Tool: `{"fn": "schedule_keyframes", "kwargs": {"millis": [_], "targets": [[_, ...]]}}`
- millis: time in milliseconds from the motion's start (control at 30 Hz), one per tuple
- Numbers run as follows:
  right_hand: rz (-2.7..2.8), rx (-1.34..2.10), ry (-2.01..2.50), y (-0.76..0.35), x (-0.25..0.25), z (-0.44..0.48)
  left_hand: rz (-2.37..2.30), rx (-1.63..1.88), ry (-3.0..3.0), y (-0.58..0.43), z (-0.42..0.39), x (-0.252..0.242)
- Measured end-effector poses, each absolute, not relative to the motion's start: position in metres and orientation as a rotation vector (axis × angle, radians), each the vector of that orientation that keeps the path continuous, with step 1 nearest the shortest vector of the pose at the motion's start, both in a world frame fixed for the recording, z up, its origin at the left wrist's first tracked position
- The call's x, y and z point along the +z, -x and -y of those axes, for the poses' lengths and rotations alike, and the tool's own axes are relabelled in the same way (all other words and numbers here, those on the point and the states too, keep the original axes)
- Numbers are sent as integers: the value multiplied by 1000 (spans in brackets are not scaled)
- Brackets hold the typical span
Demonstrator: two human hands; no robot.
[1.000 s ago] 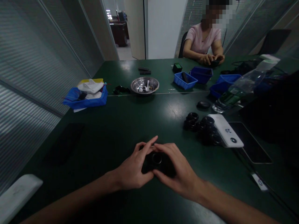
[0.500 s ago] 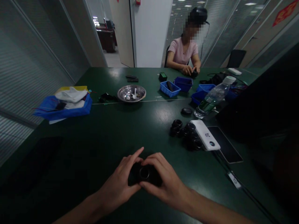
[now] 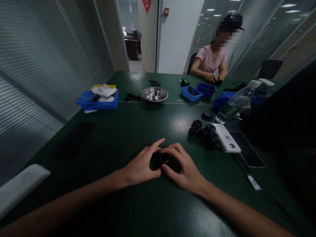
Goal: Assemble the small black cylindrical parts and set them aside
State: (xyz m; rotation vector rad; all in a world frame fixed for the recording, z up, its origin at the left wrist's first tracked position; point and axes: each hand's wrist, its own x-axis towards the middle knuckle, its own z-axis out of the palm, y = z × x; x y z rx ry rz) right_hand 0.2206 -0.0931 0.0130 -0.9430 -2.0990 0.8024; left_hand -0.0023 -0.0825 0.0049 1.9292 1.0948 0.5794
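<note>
Both my hands rest on the dark green table (image 3: pixel 118 138) and grip a small black part with a round ring opening (image 3: pixel 164 158) between them. My left hand (image 3: pixel 142 164) pinches its left side, index finger stretched forward over it. My right hand (image 3: pixel 184 168) wraps the right side, fingers curled over the top. Most of the part is hidden by my fingers. A cluster of several similar black ring parts (image 3: pixel 203 131) lies to the right, a hand's length beyond my right hand.
A white box (image 3: pixel 226 142) and a dark phone (image 3: pixel 247 153) lie right of the rings, a water bottle (image 3: pixel 234 105) behind. Further back: steel bowl (image 3: pixel 155 94), blue bins (image 3: pixel 97 100) (image 3: pixel 192 93), and a person in pink (image 3: pixel 209 62) handling something. A black pad (image 3: pixel 74 140) lies left.
The view has swung and lifted, so the table scene has shifted in frame. My hands stay closed on the same black part with nearly the same grip.
</note>
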Motion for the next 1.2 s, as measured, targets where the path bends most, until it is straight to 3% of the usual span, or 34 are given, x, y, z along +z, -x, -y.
{"fn": "schedule_keyframes", "kwargs": {"millis": [400,633,867,1200], "targets": [[2227,648,848,-226,6,94,-1018,757,-2003,1,89,10],[2361,571,678,-229,6,103,-803,681,-1973,8,108,7],[2354,466,721,-228,7,105,-970,719,-1993,7,110,8],[2389,464,546,-228,8,107,-803,714,-2037,13,112,1]]}}
